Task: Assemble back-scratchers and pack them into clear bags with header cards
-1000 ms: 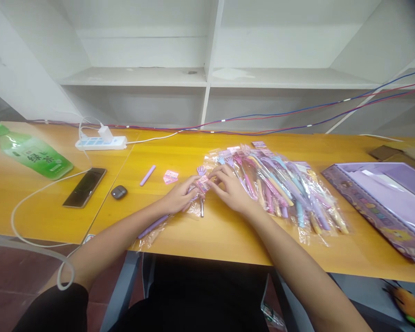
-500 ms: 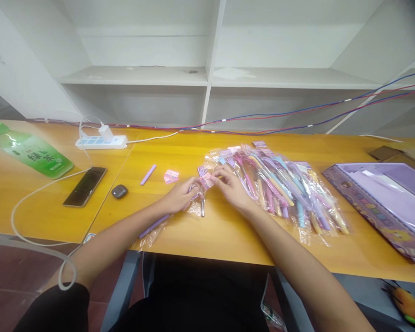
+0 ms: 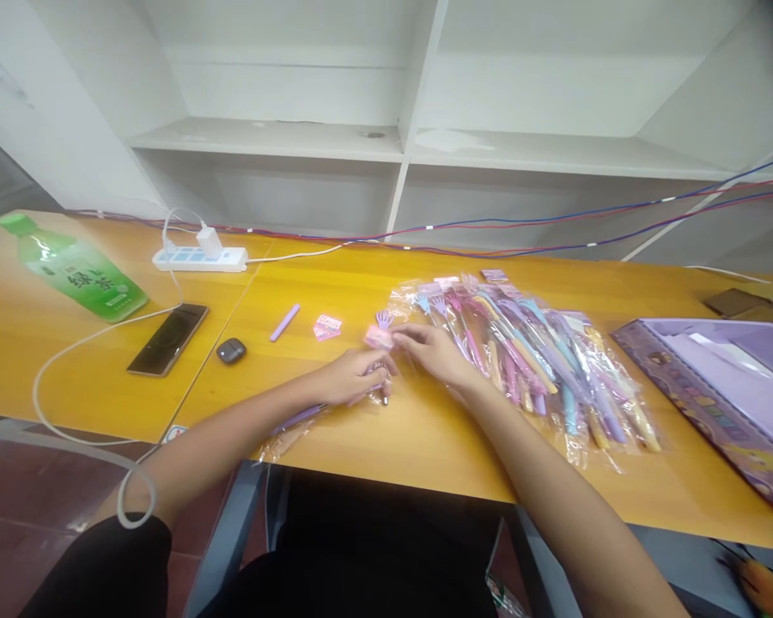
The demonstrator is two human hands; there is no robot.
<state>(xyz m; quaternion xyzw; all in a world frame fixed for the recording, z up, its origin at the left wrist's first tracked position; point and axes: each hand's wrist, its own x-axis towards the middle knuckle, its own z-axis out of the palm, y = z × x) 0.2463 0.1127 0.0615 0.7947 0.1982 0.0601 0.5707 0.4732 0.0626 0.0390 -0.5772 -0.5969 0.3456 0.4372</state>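
My left hand (image 3: 353,379) rests on a clear plastic bag (image 3: 296,427) holding a purple wand with a small hand-shaped tip (image 3: 384,319), its fingers curled on the bag's top. My right hand (image 3: 439,354) pinches a small pink label card (image 3: 378,338) at the top of that same bag. Just right of my hands lies a pile of bagged pastel wands (image 3: 541,360) on the yellow wooden table (image 3: 425,438).
A loose pink card (image 3: 326,326), a purple stick (image 3: 284,322), a dark earbud case (image 3: 231,350), a phone (image 3: 168,338), a green bottle (image 3: 77,269) and a power strip (image 3: 199,257) lie to the left. A purple box (image 3: 715,386) sits at the right.
My right hand has pulled the pink card slightly up and left off the bag top. The camera has shifted, so everything sits a little further right and lower.
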